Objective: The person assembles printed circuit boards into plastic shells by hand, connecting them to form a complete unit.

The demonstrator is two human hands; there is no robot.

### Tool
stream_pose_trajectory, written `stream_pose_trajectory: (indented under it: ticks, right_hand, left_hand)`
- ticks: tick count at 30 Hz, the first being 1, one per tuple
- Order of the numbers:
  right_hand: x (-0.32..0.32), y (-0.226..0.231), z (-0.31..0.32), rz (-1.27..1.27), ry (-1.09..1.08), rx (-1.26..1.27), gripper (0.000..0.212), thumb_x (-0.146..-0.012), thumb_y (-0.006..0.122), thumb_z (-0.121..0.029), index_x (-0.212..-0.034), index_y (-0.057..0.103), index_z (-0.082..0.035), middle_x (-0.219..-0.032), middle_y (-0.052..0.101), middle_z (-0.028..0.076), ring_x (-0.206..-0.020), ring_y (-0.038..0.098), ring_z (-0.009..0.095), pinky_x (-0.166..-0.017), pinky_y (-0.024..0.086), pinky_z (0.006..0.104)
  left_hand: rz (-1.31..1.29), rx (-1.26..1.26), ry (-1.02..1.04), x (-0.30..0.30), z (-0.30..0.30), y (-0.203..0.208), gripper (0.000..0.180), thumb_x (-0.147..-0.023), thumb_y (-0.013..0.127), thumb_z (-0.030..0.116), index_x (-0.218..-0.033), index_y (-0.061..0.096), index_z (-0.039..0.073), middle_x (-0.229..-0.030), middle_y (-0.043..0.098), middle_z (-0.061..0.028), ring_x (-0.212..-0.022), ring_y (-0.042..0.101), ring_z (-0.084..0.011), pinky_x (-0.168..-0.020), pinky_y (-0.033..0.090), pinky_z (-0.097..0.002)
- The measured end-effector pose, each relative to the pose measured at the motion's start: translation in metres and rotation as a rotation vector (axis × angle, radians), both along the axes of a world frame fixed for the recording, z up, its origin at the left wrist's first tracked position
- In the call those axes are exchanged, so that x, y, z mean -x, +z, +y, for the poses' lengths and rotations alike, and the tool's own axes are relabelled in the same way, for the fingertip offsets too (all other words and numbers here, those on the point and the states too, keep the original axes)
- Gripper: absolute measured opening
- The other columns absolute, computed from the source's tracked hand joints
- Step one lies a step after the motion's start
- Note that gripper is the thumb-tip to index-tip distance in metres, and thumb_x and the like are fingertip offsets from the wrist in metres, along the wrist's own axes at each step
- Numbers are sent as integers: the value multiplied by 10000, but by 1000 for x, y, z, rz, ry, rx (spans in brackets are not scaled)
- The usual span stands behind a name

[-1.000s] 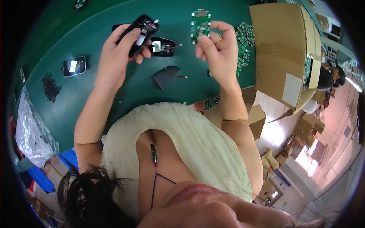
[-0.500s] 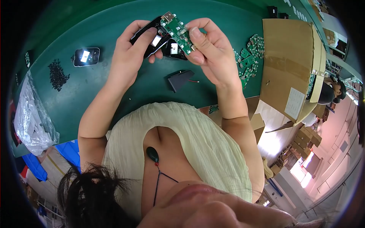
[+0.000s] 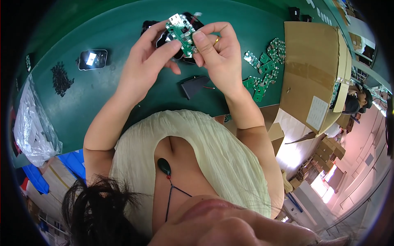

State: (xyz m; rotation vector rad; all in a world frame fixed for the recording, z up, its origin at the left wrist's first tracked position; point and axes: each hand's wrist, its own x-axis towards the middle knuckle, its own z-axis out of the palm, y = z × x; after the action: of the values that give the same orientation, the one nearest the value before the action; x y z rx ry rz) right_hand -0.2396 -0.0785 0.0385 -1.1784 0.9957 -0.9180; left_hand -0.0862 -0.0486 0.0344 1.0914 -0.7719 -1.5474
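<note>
A green circuit board [image 3: 180, 35] with a silver port at its upper end is held up between my two hands, tilted. My left hand [image 3: 150, 61] presses its thumb on the board's lower left part, its other fingers partly hidden behind. My right hand [image 3: 221, 53] pinches the board's right edge between thumb and fingers. Just behind the board is a black casing [image 3: 193, 19], mostly covered; whether my fingers also grip it I cannot tell. Another dark casing part [image 3: 148, 26] shows beyond my left fingers. Nearer to me lies a black wedge-shaped piece [image 3: 193, 87] with a thin red wire.
Loose green circuit boards [image 3: 262, 80] lie right of my right hand, beside a large cardboard box [image 3: 310, 61]. To the left are a black casing with a bright white patch [image 3: 93, 60], a pile of small black parts [image 3: 61, 80] and a clear plastic bag [image 3: 35, 127].
The board has moved slightly left, and my left thumb has shifted from the black casing onto it. My right hand has moved left, uncovering more loose boards.
</note>
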Motion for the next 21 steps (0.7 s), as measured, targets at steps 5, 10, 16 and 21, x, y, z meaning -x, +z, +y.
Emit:
stream_pose_trajectory:
  ticks: [5,10,16,21]
  right_hand:
    - [0,-5,1,75,4,56,198,-908,606,-122,-1027,484,-19,-690,579,19,-541,473,30,-448,325,177]
    - [-1,-11,-4,181,-137,386,153,-858,649,-49,-994,606,4,-912,609,35,-729,536,61,-653,443,192]
    - [-11,-10,-3,13,-131,295,136,-846,645,-9,-976,613,12,-969,603,45,-776,553,100,-766,458,238]
    - [-18,-11,-1,-176,-126,227,92,-870,604,-13,-961,599,-3,-957,610,55,-730,518,57,-607,409,182]
  left_hand:
    - [-137,70,-45,-7,1,-11,377,-916,542,122,-1262,470,-9,-1014,602,-57,-705,569,-114,-545,456,-229]
    - [-274,124,46,-3,3,-9,330,-874,622,118,-1179,550,13,-926,595,-22,-745,542,-57,-619,447,-190]
    - [-377,212,82,-1,5,-13,326,-845,634,87,-1156,564,21,-916,597,-23,-754,535,-60,-632,445,-195]
    - [-475,229,73,-2,4,-16,317,-828,645,80,-1131,576,16,-908,598,-31,-727,528,-65,-612,434,-195]
